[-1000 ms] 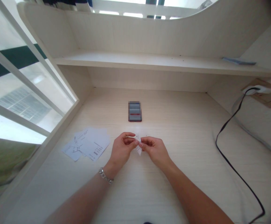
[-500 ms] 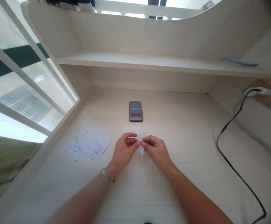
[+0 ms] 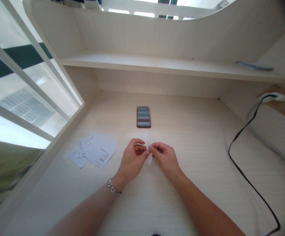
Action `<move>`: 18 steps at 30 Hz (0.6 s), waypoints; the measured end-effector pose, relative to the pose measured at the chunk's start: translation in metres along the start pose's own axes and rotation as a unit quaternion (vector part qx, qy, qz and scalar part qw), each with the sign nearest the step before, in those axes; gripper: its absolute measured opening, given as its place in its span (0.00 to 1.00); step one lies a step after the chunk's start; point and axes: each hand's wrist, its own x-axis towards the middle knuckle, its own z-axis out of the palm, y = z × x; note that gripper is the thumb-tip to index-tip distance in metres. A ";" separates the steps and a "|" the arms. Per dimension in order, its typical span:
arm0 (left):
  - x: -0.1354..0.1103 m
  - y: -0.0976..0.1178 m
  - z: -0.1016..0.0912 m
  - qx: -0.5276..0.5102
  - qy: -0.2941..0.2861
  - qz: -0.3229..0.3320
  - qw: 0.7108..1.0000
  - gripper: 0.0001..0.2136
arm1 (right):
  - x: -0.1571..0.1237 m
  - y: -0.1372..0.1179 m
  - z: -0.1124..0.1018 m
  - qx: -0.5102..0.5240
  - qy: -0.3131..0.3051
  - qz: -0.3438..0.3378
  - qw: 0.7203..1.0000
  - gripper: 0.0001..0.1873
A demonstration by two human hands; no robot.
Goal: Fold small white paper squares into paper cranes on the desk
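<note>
Between my two hands is a small piece of white paper [image 3: 149, 160] with faint marks, seemingly folded. My left hand [image 3: 133, 157] pinches its left side between thumb and fingers. From the other side, my right hand [image 3: 164, 155] grips it with thumb and forefinger, the thumb tips almost touching. Most of the paper is hidden behind the fingers. A silver chain bracelet [image 3: 113, 187] circles my left wrist. Left of my hands, several white paper sheets [image 3: 103, 147] with print and line drawings lie overlapping on the desk.
Beyond my hands a dark, pixelated phone-like rectangle [image 3: 143, 117] lies on the pale wooden desk [image 3: 196, 131]. A black cable [image 3: 240, 173] runs from a wall socket [image 3: 277, 96] down the right side. A shelf [image 3: 157, 64] spans the back, and white bars [image 3: 24, 75] stand at left.
The paper between my fingers looks narrower, its upper part now mostly hidden. Both hands keep their pinch in nearly the same place. The whole view has shifted slightly.
</note>
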 end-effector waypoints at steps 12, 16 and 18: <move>-0.003 -0.001 0.001 0.027 -0.028 -0.004 0.999 0.14 | 0.001 -0.003 -0.004 -0.029 -0.013 -0.019 0.999 0.10; -0.004 0.001 0.001 0.014 -0.044 -0.020 0.999 0.15 | 0.000 -0.006 -0.005 -0.022 -0.019 -0.024 0.999 0.11; -0.005 0.002 0.002 0.011 -0.053 -0.027 0.998 0.15 | 0.000 -0.007 -0.006 -0.024 -0.016 -0.022 0.999 0.10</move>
